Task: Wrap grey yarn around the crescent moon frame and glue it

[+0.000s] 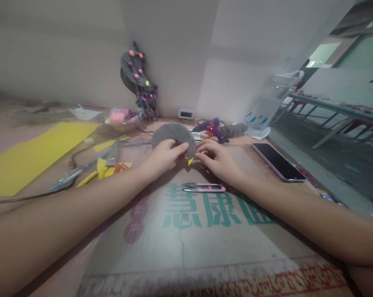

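A crescent wrapped in grey yarn [172,133] is held above the table, its tip pointing down at the right with a bit of yellow card [190,161] showing. My left hand [167,156] grips it, thumb across the front near the tip. Beside that tip, my right hand [213,159] has thumb and forefinger pinched together; what lies between them is too small to make out. Pink-handled thread snips [205,188] lie on the printed cardboard [137,260] just below my hands.
On the left lie yellow card [47,154], pliers [112,153] and a black cable [28,199]. Behind are a finished-looking crescent with pompoms [133,70], a small clock [186,113], a glue gun [213,129] and grey yarn [235,130]. A phone [278,161] lies right.
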`<action>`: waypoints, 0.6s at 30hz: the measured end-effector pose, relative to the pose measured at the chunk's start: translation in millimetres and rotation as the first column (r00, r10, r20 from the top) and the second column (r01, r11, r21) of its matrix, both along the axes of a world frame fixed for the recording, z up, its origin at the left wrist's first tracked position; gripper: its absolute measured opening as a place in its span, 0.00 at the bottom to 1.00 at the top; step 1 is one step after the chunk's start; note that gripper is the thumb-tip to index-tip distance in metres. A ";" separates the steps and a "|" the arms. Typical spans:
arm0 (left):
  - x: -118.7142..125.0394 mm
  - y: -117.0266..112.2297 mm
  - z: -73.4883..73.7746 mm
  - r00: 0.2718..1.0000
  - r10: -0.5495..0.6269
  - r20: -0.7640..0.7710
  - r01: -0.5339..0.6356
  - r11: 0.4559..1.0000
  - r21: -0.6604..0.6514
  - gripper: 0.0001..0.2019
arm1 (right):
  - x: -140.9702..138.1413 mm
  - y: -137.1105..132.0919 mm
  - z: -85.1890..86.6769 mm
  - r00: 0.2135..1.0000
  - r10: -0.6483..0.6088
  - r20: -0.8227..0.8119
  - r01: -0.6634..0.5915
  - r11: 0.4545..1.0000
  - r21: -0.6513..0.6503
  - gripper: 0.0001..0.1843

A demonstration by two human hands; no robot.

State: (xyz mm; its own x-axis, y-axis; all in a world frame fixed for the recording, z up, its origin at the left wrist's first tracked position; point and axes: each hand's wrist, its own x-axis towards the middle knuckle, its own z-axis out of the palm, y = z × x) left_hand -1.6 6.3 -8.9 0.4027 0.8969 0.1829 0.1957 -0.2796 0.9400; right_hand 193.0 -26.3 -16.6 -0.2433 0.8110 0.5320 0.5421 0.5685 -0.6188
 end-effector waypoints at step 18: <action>0.6 -1.6 -0.4 1.000 0.012 -0.019 -0.010 0.998 0.069 0.17 | 2.6 -0.4 1.5 0.998 -0.035 -0.057 0.040 0.996 0.081 0.12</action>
State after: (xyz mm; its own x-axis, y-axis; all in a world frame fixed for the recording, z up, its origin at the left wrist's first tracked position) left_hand -1.0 4.7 -9.4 0.3968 0.8869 0.2366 0.2169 -0.3410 0.9147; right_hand 195.7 -26.7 -15.0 -0.1819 0.7719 0.6092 0.5298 0.5988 -0.6006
